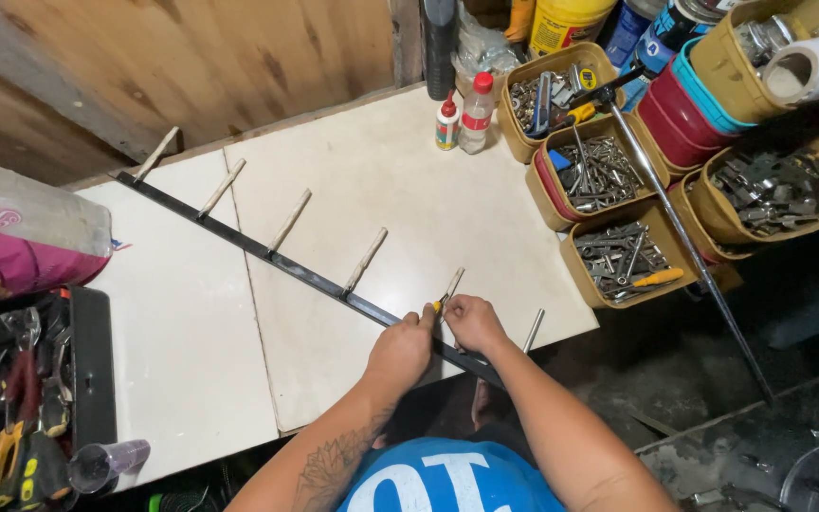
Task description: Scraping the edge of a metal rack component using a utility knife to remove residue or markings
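Note:
A long black metal bar (277,254) lies diagonally across the white worktop (381,180), with several pale pegs (290,220) sticking out of it. My left hand (402,347) and my right hand (473,322) meet at the bar's near end, by one peg (451,283). A small yellow-handled tool (439,306) shows between the fingers of my left hand, at the base of that peg. My right hand rests closed on the bar and peg next to it; which hand steadies the tool is partly hidden.
Tan tubs of metal hardware (618,256) stack at the right, with a long metal rod (684,237) leaning over them. Two small glue bottles (464,116) stand at the back. A black tool tray with pliers (21,398) and a pink sack (21,228) sit at the left.

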